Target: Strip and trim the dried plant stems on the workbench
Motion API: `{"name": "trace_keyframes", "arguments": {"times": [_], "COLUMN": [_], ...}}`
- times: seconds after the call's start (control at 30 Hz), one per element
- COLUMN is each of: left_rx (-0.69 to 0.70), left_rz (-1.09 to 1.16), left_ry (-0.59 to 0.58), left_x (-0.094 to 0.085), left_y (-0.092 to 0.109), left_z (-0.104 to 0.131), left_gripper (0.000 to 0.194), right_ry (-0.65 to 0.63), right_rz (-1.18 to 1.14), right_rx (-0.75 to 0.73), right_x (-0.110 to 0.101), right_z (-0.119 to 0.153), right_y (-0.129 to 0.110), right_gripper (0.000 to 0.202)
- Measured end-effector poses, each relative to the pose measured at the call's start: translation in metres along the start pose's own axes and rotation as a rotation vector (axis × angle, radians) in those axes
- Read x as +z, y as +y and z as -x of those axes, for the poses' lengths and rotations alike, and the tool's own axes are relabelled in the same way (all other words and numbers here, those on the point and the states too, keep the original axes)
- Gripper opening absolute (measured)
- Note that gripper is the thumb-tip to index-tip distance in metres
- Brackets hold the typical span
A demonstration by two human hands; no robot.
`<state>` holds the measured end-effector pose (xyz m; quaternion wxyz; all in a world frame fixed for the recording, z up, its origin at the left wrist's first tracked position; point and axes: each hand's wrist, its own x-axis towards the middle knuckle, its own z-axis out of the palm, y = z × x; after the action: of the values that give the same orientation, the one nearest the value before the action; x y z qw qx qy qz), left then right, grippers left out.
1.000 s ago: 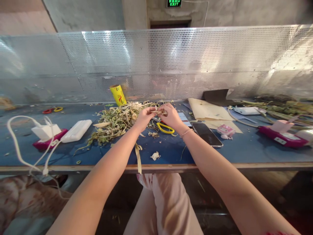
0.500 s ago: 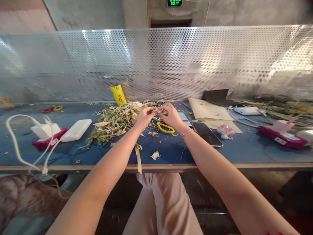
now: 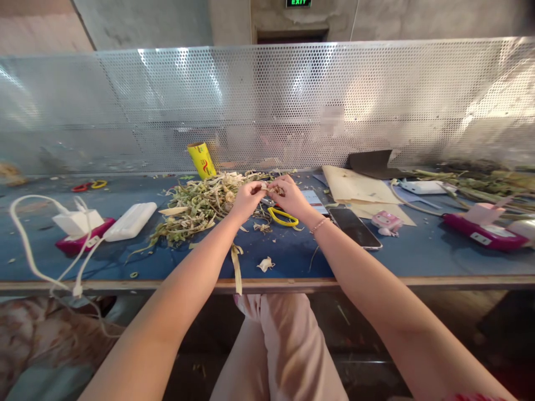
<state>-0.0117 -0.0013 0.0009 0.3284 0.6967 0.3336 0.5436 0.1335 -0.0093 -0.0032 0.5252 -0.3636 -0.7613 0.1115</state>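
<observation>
My left hand (image 3: pixel 247 199) and my right hand (image 3: pixel 291 196) meet over the table, fingertips pinched around a small pale dried plant piece (image 3: pixel 266 187). Fingers cover most of that piece, so its exact kind is unclear. Left of them spreads a heap of dried, yellow-green leaves and stalks (image 3: pixel 196 209). Yellow-handled scissors (image 3: pixel 284 218) lie under my right hand, their blades partly hidden. Loose scraps dot the blue table (image 3: pixel 298 259), among them a pale husk (image 3: pixel 265 264) and a long dry strip (image 3: pixel 237 270) hanging over the front edge.
A yellow tube (image 3: pixel 202 160) stands behind the heap, before a perforated metal screen (image 3: pixel 267 100). Right are a phone (image 3: pixel 355 227), a pink case (image 3: pixel 387 222), brown paper (image 3: pixel 355 186) and a magenta power strip (image 3: pixel 485 233). A white power bank (image 3: pixel 130 221) and cables lie left.
Both hands stay at nearly the same spot, with a slight shift of the fingers around the small plant piece. The camera view has tilted a little; the table items have not moved.
</observation>
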Motion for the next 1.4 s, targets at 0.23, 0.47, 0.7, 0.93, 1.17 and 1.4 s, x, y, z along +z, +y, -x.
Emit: {"name": "trace_keyframes", "arguments": {"times": [0.23,0.47,0.7,0.93,1.17,1.4], "left_rx": [0.009,-0.034,-0.134,-0.207,-0.237,-0.292], "left_rz": [-0.047,-0.050,0.145,0.258,0.244,0.260], "left_ry": [-0.032,-0.028,-0.064,-0.059,-0.064,-0.074], "left_x": [-0.001,-0.005,0.001,0.005,0.004,0.004], "left_y": [-0.002,-0.008,-0.002,0.000,0.001,-0.001], "left_z": [0.000,-0.003,-0.002,0.000,-0.001,-0.001], "left_gripper": [0.018,0.026,0.023,0.021,0.024,0.024], "right_ry": [-0.052,-0.139,-0.200,-0.180,-0.201,-0.298], "right_rz": [-0.034,-0.037,0.024,0.090,0.051,0.040], "right_rx": [0.064,0.086,0.028,-0.021,0.016,0.015], "right_x": [0.000,-0.005,-0.008,-0.006,-0.007,-0.010], "right_z": [0.000,0.000,0.001,0.002,0.001,0.002], "right_y": [0.000,-0.003,0.001,0.001,0.003,0.000], "right_gripper": [0.007,0.009,0.014,0.013,0.013,0.013]}}
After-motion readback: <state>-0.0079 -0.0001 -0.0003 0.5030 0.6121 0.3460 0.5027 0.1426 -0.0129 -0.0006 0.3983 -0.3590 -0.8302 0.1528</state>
